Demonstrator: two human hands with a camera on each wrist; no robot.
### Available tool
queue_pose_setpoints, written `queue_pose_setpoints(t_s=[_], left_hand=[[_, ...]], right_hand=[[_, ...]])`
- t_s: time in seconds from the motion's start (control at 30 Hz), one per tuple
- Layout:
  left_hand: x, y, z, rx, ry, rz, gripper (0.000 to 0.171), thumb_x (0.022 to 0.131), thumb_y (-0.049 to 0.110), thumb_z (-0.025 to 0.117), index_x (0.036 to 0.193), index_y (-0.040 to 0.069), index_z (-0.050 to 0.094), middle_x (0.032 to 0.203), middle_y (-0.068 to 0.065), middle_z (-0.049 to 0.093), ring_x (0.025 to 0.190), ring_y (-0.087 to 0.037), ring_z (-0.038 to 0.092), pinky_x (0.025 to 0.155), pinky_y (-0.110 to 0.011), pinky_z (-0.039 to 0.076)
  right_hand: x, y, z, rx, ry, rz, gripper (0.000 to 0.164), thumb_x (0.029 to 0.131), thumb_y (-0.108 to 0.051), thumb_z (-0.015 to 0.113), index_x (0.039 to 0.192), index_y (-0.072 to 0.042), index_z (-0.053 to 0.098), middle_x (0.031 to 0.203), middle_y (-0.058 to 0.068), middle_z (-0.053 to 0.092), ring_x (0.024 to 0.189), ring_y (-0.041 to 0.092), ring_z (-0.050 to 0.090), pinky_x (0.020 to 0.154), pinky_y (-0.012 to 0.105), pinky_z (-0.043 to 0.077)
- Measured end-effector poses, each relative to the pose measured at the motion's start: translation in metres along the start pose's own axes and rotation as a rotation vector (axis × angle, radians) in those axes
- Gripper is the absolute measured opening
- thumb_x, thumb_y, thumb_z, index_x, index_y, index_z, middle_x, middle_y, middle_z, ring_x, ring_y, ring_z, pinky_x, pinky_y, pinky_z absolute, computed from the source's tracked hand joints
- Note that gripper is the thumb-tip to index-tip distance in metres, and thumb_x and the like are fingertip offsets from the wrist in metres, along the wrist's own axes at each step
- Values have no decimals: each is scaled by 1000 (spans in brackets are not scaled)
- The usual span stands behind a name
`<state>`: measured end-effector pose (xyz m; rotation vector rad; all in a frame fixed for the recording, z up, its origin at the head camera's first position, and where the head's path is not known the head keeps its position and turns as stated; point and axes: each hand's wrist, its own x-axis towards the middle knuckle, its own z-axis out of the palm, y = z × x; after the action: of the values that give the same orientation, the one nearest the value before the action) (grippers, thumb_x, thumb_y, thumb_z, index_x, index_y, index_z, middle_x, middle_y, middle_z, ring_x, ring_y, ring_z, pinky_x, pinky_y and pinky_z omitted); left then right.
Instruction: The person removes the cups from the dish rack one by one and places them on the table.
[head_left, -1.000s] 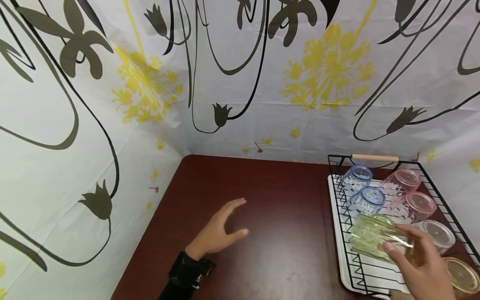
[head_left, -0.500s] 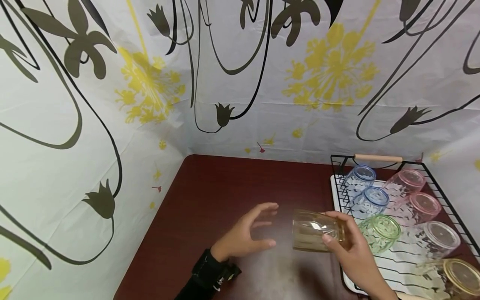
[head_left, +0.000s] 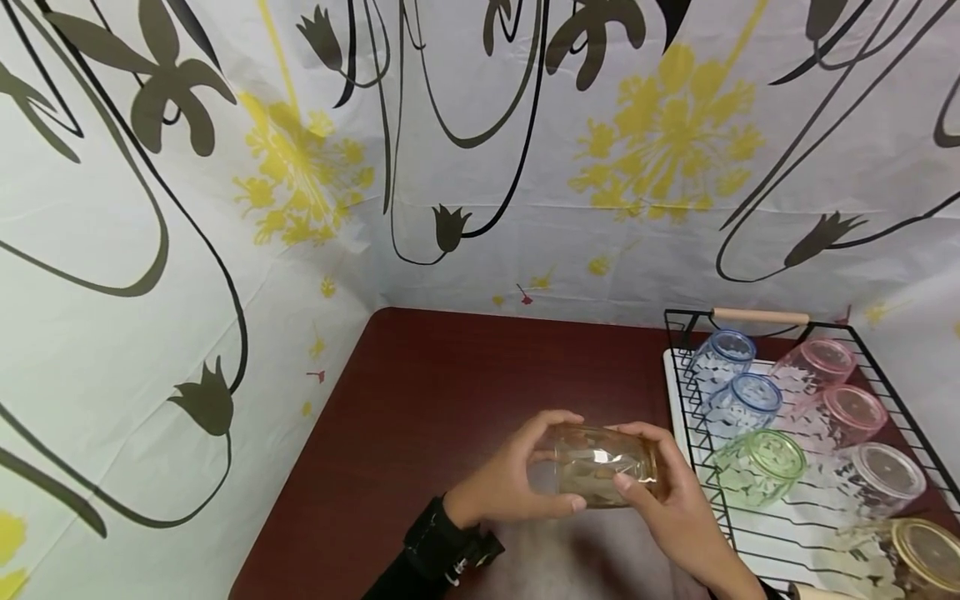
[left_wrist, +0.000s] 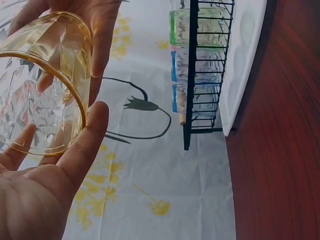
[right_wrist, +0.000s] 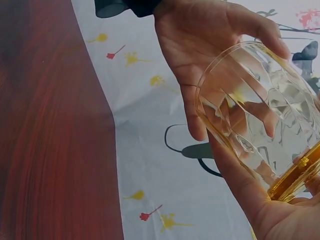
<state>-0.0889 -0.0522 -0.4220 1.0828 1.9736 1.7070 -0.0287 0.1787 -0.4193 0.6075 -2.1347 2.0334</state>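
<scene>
An amber-tinted, faceted drinking glass (head_left: 604,457) lies on its side in the air above the table, between both hands. Its thick amber base (right_wrist: 299,172) is toward the right hand (head_left: 686,508), which grips that end with the thumb along the near side. At the open mouth, the left hand (head_left: 504,483) holds the glass, thumb below and fingers above. The left wrist view shows the left thumb (left_wrist: 92,132) against the glass's rim. Through the clear wall in the right wrist view, some left fingers (right_wrist: 245,115) are visible.
A black wire drying rack (head_left: 701,467) over a white tray (head_left: 678,400) stands at the right. Upside-down glasses fill it: blue (head_left: 742,400), pink (head_left: 851,412), green (head_left: 761,467), colourless (head_left: 881,479) and amber (head_left: 926,554). The dark red table (head_left: 480,367) meets a patterned sheet (head_left: 480,167) behind.
The right hand has carried the glass leftward from over the rack to above the table. The left hand has moved right and taken hold of its open end.
</scene>
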Motion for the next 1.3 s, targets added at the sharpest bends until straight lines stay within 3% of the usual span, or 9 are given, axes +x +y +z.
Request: queue_pose_setpoints(t_s=[0.23,0.47,0.63,0.8,0.97,1.07,1.2,1.3], left_hand=[[1,2,-1,36,18,33,77,84,10,79,149,14,38,145,-12,48,134,-13,50,109,-30,51],[0,5,-6,69,24,-18,75,83,13,80,147,19,41,141,-9,52,132,-12,53,111,-29,49],[1,6,-10,92,26,11,75,82,11,82,145,17,42,141,-10,51,130,-12,52,108,-28,51],[1,6,-15,147,33,39,75,81,12,83,145,16,44,141,-9,52,129,-12,54,105,-26,53],[0,9,-25,263,43,13,76,81,19,85,146,21,45,139,-2,54,126,-12,56,102,-25,54],[1,12,-33,361,52,-25,76,81,27,85,146,24,45,136,2,55,121,-12,56,96,-25,55],[6,11,-47,468,66,-75,77,82,33,85,147,21,46,132,0,55,118,-14,57,94,-28,57],[11,9,-58,529,62,-127,77,84,34,83,149,20,45,133,0,54,120,-14,56,98,-32,55]], right_hand=[[-2,0,0,-14,-10,-11,49,95,19,51,141,6,39,140,-4,54,111,7,66,75,33,64],[-2,0,-1,-51,-14,16,51,95,16,55,143,3,40,134,-5,57,109,7,66,76,31,63],[-2,-1,0,-140,6,5,51,95,14,58,142,1,43,136,-7,57,112,3,63,80,25,61],[-2,-2,-1,-278,38,0,51,94,11,62,140,-4,48,137,-10,57,119,-3,59,92,12,53],[-3,-3,-6,-312,-3,-3,54,94,10,64,142,-6,47,139,-3,54,119,-2,60,91,17,56],[-3,-2,-10,-438,-5,-23,56,92,4,70,142,-9,48,138,-2,53,118,-5,57,91,14,54],[-3,-2,-18,-740,17,-93,62,83,-8,83,138,-14,55,136,1,55,116,-2,52,97,3,39],[-3,-2,-26,-930,9,-148,64,79,-18,87,136,-14,57,134,6,56,117,10,53,96,10,40]])
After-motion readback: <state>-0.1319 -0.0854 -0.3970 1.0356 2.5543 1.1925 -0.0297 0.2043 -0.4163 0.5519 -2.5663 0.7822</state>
